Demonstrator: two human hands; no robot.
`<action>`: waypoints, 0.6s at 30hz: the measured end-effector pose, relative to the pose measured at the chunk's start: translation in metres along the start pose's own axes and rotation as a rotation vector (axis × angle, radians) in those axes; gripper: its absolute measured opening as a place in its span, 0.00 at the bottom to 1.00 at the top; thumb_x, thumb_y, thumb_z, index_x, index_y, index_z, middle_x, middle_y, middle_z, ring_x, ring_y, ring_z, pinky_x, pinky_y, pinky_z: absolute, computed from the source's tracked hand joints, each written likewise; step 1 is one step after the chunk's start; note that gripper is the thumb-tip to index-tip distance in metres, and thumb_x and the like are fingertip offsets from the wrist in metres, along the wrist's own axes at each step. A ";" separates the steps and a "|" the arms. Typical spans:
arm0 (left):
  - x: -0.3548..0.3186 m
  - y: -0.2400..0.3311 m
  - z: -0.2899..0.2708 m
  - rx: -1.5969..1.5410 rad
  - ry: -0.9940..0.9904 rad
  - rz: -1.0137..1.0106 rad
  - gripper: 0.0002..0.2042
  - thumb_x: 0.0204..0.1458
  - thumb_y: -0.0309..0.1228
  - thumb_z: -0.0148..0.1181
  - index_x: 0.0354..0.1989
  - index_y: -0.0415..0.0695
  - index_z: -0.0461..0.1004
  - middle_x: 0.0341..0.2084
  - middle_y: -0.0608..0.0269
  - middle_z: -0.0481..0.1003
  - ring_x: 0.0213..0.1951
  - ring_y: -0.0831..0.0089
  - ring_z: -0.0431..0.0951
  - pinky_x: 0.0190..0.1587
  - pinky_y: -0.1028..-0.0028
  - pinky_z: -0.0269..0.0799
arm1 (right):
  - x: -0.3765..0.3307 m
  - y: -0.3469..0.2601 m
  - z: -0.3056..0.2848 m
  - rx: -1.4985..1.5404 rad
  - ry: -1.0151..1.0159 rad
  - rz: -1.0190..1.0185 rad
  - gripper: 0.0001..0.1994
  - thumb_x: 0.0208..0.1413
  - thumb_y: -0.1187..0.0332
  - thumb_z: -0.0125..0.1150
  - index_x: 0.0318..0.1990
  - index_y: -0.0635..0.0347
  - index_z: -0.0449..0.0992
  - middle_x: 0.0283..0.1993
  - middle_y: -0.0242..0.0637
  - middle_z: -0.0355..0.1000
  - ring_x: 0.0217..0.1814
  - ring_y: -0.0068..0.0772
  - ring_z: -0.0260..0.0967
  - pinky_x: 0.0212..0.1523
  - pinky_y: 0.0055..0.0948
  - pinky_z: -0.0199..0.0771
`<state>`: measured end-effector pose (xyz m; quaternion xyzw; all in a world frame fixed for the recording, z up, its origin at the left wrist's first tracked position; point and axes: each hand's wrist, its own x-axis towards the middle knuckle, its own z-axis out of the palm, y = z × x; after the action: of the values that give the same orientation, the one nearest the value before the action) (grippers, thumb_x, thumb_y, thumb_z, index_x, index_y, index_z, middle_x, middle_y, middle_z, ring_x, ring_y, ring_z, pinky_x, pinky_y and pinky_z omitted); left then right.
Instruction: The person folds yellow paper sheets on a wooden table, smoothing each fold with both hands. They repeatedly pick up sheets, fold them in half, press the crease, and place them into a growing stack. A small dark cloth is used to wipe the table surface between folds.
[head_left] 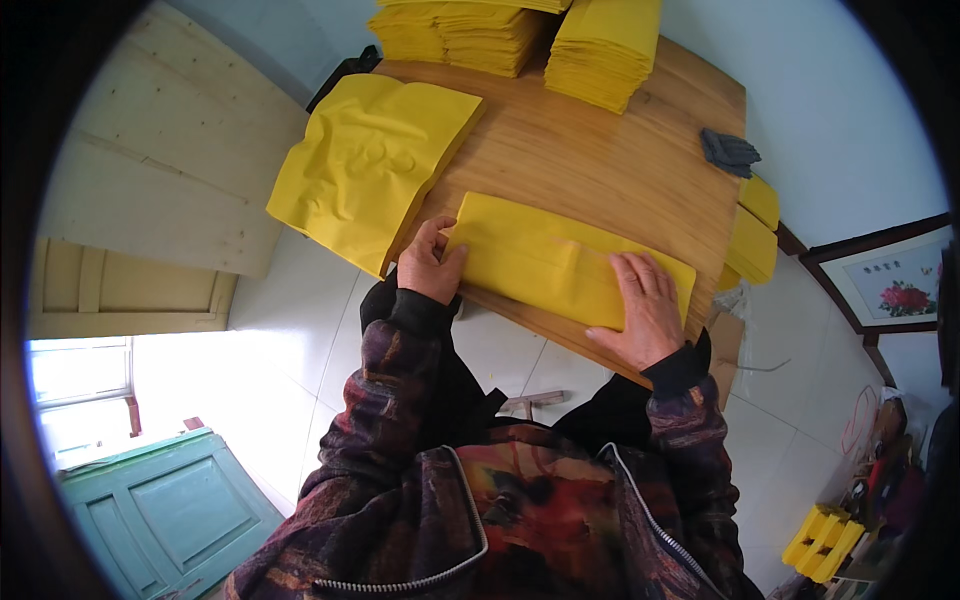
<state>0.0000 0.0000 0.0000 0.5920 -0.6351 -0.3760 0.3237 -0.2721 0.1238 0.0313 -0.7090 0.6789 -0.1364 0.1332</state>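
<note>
A long folded yellow sheet [545, 255], of paper or thin cloth, lies along the near edge of the wooden table. At its left end, my left hand [430, 268] rests with bent fingers, thumb and forefinger apart against the sheet's edge. My right hand [645, 305] lies flat over its right part, fingers stretched out and thumb spread toward the near edge. Left of my left hand, a larger creased yellow sheet [375, 165] is spread out and hangs past the table's edge. Whether the folded piece has one layer or several stacked ones, I cannot tell.
Stacks of folded yellow sheets [600, 55] stand at the far side of the wooden table [560, 150]. A dark grey glove-like cloth [730, 152] lies at the right edge. More yellow pieces [752, 245] sit beyond that edge, near a framed flower picture [890, 280].
</note>
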 end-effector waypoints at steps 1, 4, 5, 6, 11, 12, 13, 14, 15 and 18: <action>-0.001 0.002 0.000 0.001 0.006 0.003 0.18 0.45 0.28 0.63 0.47 0.44 0.71 0.20 0.73 0.66 0.21 0.83 0.65 0.27 0.81 0.63 | 0.000 0.000 0.000 0.001 0.001 -0.001 0.46 0.35 0.54 0.73 0.64 0.57 0.56 0.64 0.42 0.55 0.69 0.51 0.47 0.67 0.50 0.44; 0.001 0.005 0.000 0.064 0.017 0.016 0.19 0.43 0.28 0.62 0.46 0.44 0.71 0.19 0.68 0.68 0.22 0.77 0.68 0.27 0.76 0.66 | 0.001 0.002 0.000 -0.012 0.008 -0.002 0.46 0.35 0.54 0.73 0.64 0.57 0.56 0.64 0.42 0.55 0.68 0.50 0.47 0.67 0.49 0.44; 0.000 0.006 -0.001 0.101 0.021 0.029 0.19 0.43 0.28 0.62 0.46 0.44 0.72 0.18 0.65 0.69 0.22 0.75 0.70 0.28 0.74 0.67 | 0.001 0.001 0.000 -0.013 0.013 -0.003 0.46 0.35 0.54 0.73 0.64 0.57 0.56 0.64 0.42 0.55 0.68 0.50 0.47 0.67 0.49 0.45; 0.000 0.006 -0.001 0.098 0.026 0.026 0.19 0.42 0.28 0.62 0.46 0.44 0.71 0.18 0.65 0.69 0.22 0.74 0.70 0.28 0.74 0.68 | 0.000 0.000 0.001 -0.013 0.012 -0.001 0.46 0.35 0.54 0.73 0.64 0.57 0.56 0.64 0.42 0.55 0.68 0.50 0.47 0.67 0.49 0.45; 0.000 0.004 0.002 0.165 0.082 0.078 0.20 0.42 0.29 0.62 0.46 0.44 0.71 0.18 0.62 0.70 0.23 0.69 0.72 0.28 0.71 0.69 | 0.000 0.000 0.002 0.010 0.035 -0.003 0.46 0.35 0.54 0.73 0.63 0.58 0.57 0.63 0.41 0.55 0.68 0.50 0.47 0.67 0.49 0.45; 0.000 0.003 0.003 0.203 0.087 0.079 0.20 0.42 0.30 0.63 0.47 0.45 0.72 0.18 0.62 0.70 0.23 0.67 0.72 0.29 0.70 0.69 | -0.001 -0.001 0.002 0.011 0.027 0.001 0.46 0.35 0.53 0.73 0.63 0.58 0.57 0.64 0.41 0.55 0.68 0.50 0.47 0.67 0.49 0.45; 0.000 0.002 0.002 0.240 0.091 0.082 0.20 0.42 0.30 0.63 0.47 0.45 0.72 0.18 0.61 0.70 0.23 0.66 0.72 0.30 0.68 0.69 | -0.001 -0.001 0.002 0.012 0.025 0.004 0.46 0.35 0.53 0.73 0.63 0.58 0.57 0.64 0.41 0.55 0.68 0.50 0.47 0.67 0.49 0.45; 0.002 0.001 0.003 0.281 0.086 0.084 0.20 0.42 0.31 0.63 0.47 0.46 0.72 0.18 0.61 0.71 0.23 0.64 0.73 0.31 0.67 0.70 | -0.001 -0.001 0.001 0.012 0.016 0.021 0.46 0.35 0.53 0.73 0.63 0.58 0.57 0.64 0.41 0.55 0.68 0.50 0.47 0.67 0.50 0.45; 0.000 0.000 0.004 0.290 0.097 0.095 0.20 0.42 0.32 0.63 0.47 0.47 0.72 0.17 0.61 0.70 0.23 0.61 0.73 0.34 0.64 0.69 | -0.001 -0.001 0.002 -0.003 0.021 0.001 0.46 0.35 0.53 0.73 0.63 0.59 0.58 0.64 0.42 0.55 0.68 0.51 0.47 0.67 0.49 0.46; 0.002 0.003 0.004 0.393 0.123 0.140 0.20 0.41 0.31 0.62 0.47 0.49 0.72 0.25 0.60 0.72 0.29 0.60 0.73 0.39 0.63 0.68 | -0.003 0.002 0.005 -0.038 0.050 -0.003 0.46 0.34 0.51 0.73 0.62 0.60 0.59 0.63 0.44 0.56 0.68 0.51 0.48 0.67 0.47 0.47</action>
<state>-0.0048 -0.0012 0.0009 0.6199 -0.7149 -0.1848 0.2657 -0.2718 0.1270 0.0259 -0.7089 0.6833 -0.1415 0.1027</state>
